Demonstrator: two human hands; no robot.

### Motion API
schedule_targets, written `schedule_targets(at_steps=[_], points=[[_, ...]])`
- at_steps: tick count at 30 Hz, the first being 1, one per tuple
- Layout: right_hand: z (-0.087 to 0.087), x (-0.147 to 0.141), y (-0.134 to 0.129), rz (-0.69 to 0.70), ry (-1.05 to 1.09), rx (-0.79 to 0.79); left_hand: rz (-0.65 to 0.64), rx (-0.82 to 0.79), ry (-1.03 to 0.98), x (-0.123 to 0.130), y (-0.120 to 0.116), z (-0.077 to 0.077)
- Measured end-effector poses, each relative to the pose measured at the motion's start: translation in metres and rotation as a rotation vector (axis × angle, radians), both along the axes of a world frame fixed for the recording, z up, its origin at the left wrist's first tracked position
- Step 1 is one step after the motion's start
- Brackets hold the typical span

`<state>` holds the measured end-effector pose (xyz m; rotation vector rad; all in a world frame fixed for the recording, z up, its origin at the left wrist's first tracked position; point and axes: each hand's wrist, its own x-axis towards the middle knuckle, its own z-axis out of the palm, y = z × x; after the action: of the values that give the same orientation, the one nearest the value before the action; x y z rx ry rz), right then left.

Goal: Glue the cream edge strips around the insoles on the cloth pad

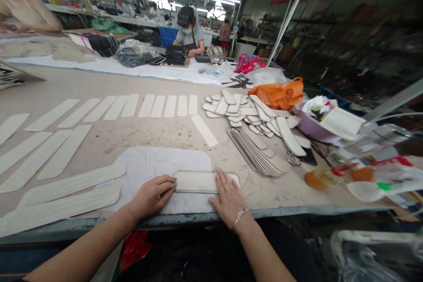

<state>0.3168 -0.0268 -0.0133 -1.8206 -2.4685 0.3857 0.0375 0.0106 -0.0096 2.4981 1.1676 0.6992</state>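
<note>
White and dark-edged, a panel [196, 182] partly on pale cloth [158, 161] is pinched at its left end by the left hand [156, 194] and pressed by the flattened right hand [228, 199], apparently for steadiness.

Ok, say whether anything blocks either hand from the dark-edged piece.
Nothing visible does: the left hand touches the white piece at its left end, the right hand lies on its right part; the white cloth is partly underneath.
</note>
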Motion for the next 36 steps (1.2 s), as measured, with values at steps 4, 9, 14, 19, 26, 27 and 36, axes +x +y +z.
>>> schedule_targets(at_steps=[4, 9, 14, 19, 26, 27, 36], points=[[-0.008, 0.028, 0.001, -0.138, -0.090, -0.008, 0.025, -0.069, -0.084, -0.001, 0.001, 0.003], [-0.015, 0.026, 0.000, -0.162, -0.098, 0.003, 0.289, -0.093, -0.249, -0.001, 0.005, 0.015], [-0.020, 0.026, 0.000, -0.144, -0.106, 0.049, 0.050, 0.012, -0.074, 0.065, -0.009, 0.029], [-0.022, 0.027, 0.000, -0.147, -0.168, 0.024, -0.192, -0.084, 0.240, 0.140, -0.016, 0.018], [-0.022, 0.029, 0.001, -0.145, -0.077, 0.037, -0.117, -0.041, 0.464, 0.065, -0.003, 0.005], [-0.021, 0.029, 0.001, -0.148, -0.068, 0.037, -0.103, -0.035, 0.494, 0.050, -0.002, 0.006], [-0.014, 0.032, 0.001, -0.265, 0.100, 0.045, -0.093, 0.036, 0.563, 0.024, 0.004, -0.006]])
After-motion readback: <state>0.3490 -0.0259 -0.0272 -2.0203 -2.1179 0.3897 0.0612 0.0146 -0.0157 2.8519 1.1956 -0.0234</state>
